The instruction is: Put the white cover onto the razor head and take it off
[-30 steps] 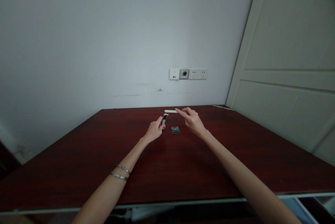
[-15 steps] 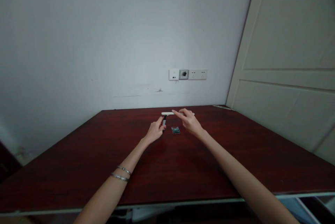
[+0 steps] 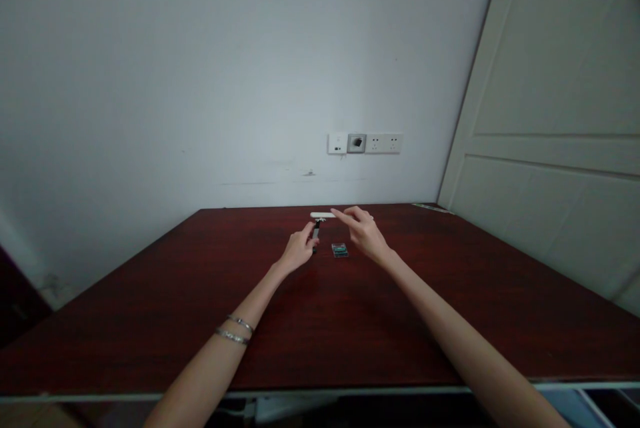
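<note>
My left hand [image 3: 298,251] is stretched far out over the dark red table [image 3: 320,321] with its fingers pinched on a slim black and silver tool [image 3: 315,234]. My right hand [image 3: 364,233] hovers just right of it, index finger pointing out toward a flat white strip [image 3: 323,215] near the table's back edge; the other fingers are loosely curled and hold nothing I can see. A small teal box [image 3: 340,251] lies on the table between the two hands. Two silver bangles [image 3: 233,330] sit on my left forearm.
A white wall rises behind the table with a row of sockets [image 3: 365,143]. A pale panelled door [image 3: 555,148] stands at the right. The table's front edge has a light trim [image 3: 320,391].
My right hand has drifted slightly left and nearer to the white strip. The left hand keeps its pinch on the tool. The view has shifted a little.
</note>
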Tool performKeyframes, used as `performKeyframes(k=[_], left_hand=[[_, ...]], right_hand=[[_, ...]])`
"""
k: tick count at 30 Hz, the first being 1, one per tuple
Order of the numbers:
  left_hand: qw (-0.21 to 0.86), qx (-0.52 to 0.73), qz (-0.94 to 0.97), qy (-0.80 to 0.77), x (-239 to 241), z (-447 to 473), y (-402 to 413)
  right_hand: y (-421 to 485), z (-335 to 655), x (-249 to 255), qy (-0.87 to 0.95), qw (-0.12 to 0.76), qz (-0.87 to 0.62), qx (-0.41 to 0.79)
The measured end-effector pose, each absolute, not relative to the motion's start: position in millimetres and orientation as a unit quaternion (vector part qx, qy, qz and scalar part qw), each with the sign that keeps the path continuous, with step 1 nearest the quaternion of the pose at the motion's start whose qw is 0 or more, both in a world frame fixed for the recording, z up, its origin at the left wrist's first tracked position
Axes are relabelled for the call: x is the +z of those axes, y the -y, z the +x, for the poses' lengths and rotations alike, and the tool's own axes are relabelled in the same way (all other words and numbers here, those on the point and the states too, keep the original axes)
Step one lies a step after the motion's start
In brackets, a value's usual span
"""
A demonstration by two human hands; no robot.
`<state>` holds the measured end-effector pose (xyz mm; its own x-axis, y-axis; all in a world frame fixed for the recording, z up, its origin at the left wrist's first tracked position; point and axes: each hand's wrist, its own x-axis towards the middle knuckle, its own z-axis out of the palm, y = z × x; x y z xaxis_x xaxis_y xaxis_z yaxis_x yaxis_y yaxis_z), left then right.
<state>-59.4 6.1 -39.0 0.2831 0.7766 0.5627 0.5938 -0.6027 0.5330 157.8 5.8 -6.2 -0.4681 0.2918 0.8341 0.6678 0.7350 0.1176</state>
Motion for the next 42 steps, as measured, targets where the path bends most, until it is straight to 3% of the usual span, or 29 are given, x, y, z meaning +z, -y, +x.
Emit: performKeyframes(k=[9,21,29,42], left_hand=[[0.143,0.424,0.784,-0.43,-40,-62,-8],[0.104,0.397,0.792,-0.452,-39,-68,-9],[0.085,0.389,0.799,-0.45,-42,-65,-6],[0.122,0.396,0.799,-0.436,-37,-64,-4]], right_hand=[[-19,183,-6,0.834,0.413,-0.313,-0.19],[-28,187,-28,0.829,0.402,-0.339,-0.191],[-21,166,-27,0.817,0.444,-0.328,-0.168],[-15,159,-28,0.806,0.431,-0.346,-0.21]])
